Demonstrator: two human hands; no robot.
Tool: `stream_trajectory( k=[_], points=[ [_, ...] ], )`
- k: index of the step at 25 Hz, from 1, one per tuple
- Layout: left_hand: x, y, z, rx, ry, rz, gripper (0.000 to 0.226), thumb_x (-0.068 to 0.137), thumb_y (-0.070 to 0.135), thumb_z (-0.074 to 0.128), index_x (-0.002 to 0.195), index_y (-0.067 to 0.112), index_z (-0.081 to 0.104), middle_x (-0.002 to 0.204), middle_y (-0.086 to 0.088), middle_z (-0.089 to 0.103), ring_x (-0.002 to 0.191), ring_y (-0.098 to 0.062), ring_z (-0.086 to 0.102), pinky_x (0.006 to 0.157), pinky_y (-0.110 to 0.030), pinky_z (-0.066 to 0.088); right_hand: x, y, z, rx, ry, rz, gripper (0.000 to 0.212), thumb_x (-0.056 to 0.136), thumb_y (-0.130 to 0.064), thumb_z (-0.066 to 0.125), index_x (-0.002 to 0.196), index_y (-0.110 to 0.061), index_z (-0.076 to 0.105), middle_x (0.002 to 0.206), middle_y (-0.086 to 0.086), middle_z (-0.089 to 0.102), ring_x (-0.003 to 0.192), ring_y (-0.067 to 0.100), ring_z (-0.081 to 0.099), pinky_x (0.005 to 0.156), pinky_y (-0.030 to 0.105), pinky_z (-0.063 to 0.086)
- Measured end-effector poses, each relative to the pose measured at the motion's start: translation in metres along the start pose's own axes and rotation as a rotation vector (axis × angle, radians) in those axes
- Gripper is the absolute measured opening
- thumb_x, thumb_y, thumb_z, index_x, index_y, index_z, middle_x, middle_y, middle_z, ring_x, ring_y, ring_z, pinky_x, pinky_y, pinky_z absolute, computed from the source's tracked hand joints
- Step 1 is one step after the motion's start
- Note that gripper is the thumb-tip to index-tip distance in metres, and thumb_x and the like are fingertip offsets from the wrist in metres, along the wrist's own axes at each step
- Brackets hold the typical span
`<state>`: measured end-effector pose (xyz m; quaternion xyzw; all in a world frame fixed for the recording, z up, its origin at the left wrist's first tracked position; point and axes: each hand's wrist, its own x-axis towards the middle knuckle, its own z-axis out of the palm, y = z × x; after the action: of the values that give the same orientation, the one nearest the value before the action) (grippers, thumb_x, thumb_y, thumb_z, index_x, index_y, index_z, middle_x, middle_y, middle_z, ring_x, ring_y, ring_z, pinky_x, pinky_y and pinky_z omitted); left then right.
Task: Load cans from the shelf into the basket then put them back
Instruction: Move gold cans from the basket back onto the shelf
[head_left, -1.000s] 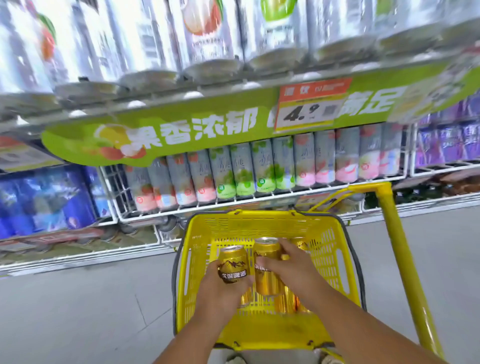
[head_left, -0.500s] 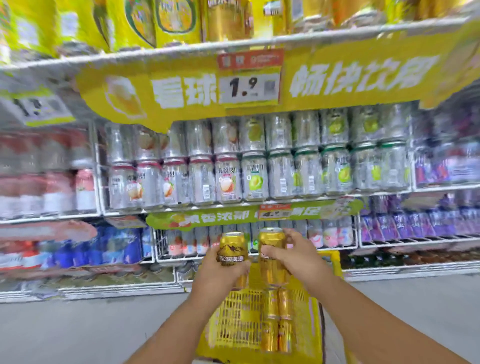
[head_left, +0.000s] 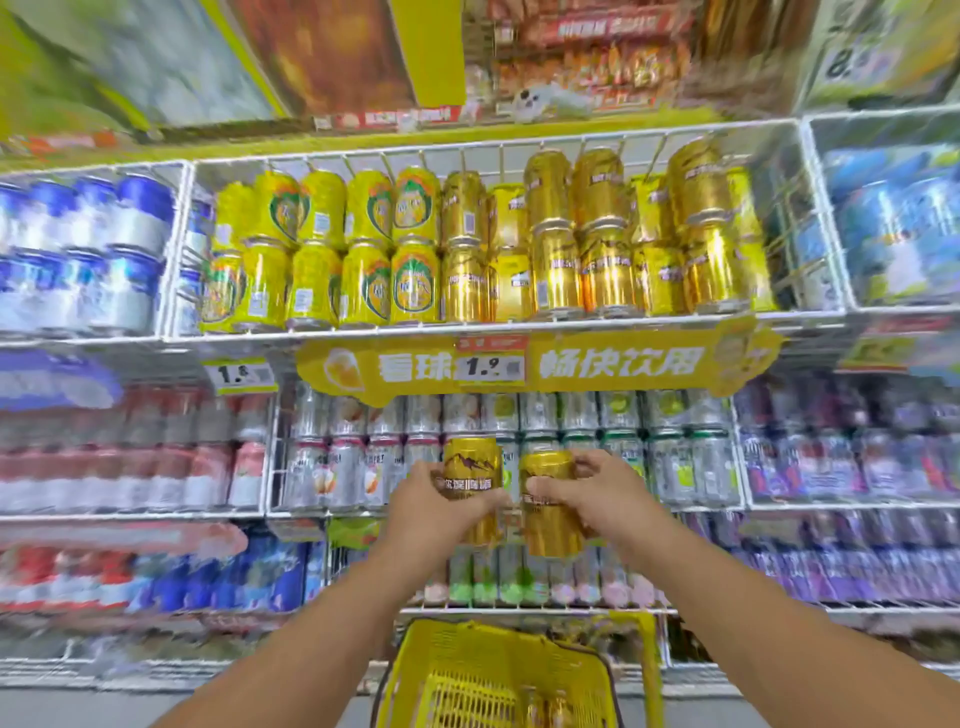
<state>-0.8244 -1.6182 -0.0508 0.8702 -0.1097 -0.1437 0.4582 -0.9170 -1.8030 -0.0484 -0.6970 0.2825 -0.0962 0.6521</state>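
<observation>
My left hand (head_left: 436, 506) grips a gold can with a mountain label (head_left: 471, 467), held upright. Close beside it, my right hand (head_left: 589, 496) grips a second gold can (head_left: 548, 525). Both cans hang in the air in front of the silver-can shelf, well above the yellow basket (head_left: 462, 649) at the bottom centre. Inside the basket more gold cans (head_left: 545, 709) show dimly. The shelf section holding matching gold cans (head_left: 602, 244) is higher up, above the yellow price banner.
Yellow-green cans (head_left: 332, 254) fill the left half of the same wire shelf bay. Blue cans stand to the far left and right. Silver cans (head_left: 675, 457) line the shelf behind my hands. The basket's yellow handle (head_left: 652, 675) rises at its right.
Both hands have lifted their gold cans out of the basket and upward. My view has tilted up from the basket to the gold-can shelf.
</observation>
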Motion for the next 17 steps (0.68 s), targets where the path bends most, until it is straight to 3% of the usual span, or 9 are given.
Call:
stream_trajectory(
  k=[4, 6, 8, 12, 14, 17],
  points=[
    [-0.008, 0.053, -0.023, 0.039, 0.067, 0.061, 0.099, 0.044, 0.082, 0.08, 0.123, 0.028, 0.053, 0.111, 0.01, 0.066, 0.094, -0.012, 0.068, 0.087, -0.041, 0.058, -0.01, -0.066, -0.028, -0.025, -0.014, -0.075, 0.058, 0.066, -0.036, 0.093, 0.114, -0.022, 0.064, 0.108, -0.004, 0.072, 0.087, 0.017, 0.074, 0.062, 0.033, 0.058],
    [-0.008, 0.079, -0.035, 0.005, 0.111, 0.071, 0.095, 0.047, 0.077, 0.082, 0.123, 0.027, 0.055, 0.113, 0.008, 0.065, 0.097, -0.013, 0.066, 0.09, -0.041, 0.056, -0.012, -0.096, -0.043, -0.032, -0.034, -0.093, 0.067, 0.065, -0.042, 0.093, 0.119, -0.022, 0.058, 0.114, -0.005, 0.068, 0.091, 0.018, 0.072, 0.068, 0.04, 0.061],
    [-0.007, 0.104, -0.046, -0.034, 0.136, 0.08, 0.084, 0.052, 0.071, 0.085, 0.118, 0.026, 0.059, 0.104, 0.008, 0.069, 0.091, -0.013, 0.068, 0.085, -0.04, 0.058, -0.015, -0.125, -0.055, -0.021, -0.054, -0.113, 0.063, 0.069, -0.04, 0.091, 0.118, -0.021, 0.055, 0.112, -0.004, 0.068, 0.091, 0.018, 0.071, 0.069, 0.044, 0.062],
    [0.0, 0.145, -0.062, -0.041, 0.191, 0.121, 0.076, 0.061, 0.064, 0.085, 0.118, 0.022, 0.058, 0.098, 0.011, 0.066, 0.088, -0.009, 0.065, 0.078, -0.034, 0.055, -0.018, -0.17, -0.067, -0.043, -0.05, -0.168, 0.068, 0.076, -0.037, 0.087, 0.132, -0.021, 0.051, 0.102, -0.008, 0.062, 0.084, 0.012, 0.066, 0.056, 0.033, 0.055],
    [0.012, 0.161, -0.068, -0.046, 0.195, 0.149, 0.072, 0.065, 0.062, 0.084, 0.115, 0.022, 0.051, 0.094, 0.014, 0.058, 0.085, -0.006, 0.06, 0.076, -0.032, 0.051, -0.01, -0.188, -0.069, -0.029, -0.026, -0.187, 0.07, 0.076, -0.037, 0.087, 0.134, -0.021, 0.051, 0.103, -0.008, 0.064, 0.084, 0.01, 0.065, 0.064, 0.038, 0.058],
    [0.042, 0.179, -0.071, -0.067, 0.195, 0.17, 0.064, 0.067, 0.061, 0.084, 0.106, 0.019, 0.055, 0.087, 0.011, 0.06, 0.077, -0.008, 0.06, 0.07, -0.034, 0.052, 0.007, -0.214, -0.065, -0.031, 0.041, -0.21, 0.082, 0.073, -0.041, 0.089, 0.141, -0.02, 0.047, 0.112, -0.003, 0.066, 0.086, 0.013, 0.064, 0.076, 0.045, 0.059]
  ],
)
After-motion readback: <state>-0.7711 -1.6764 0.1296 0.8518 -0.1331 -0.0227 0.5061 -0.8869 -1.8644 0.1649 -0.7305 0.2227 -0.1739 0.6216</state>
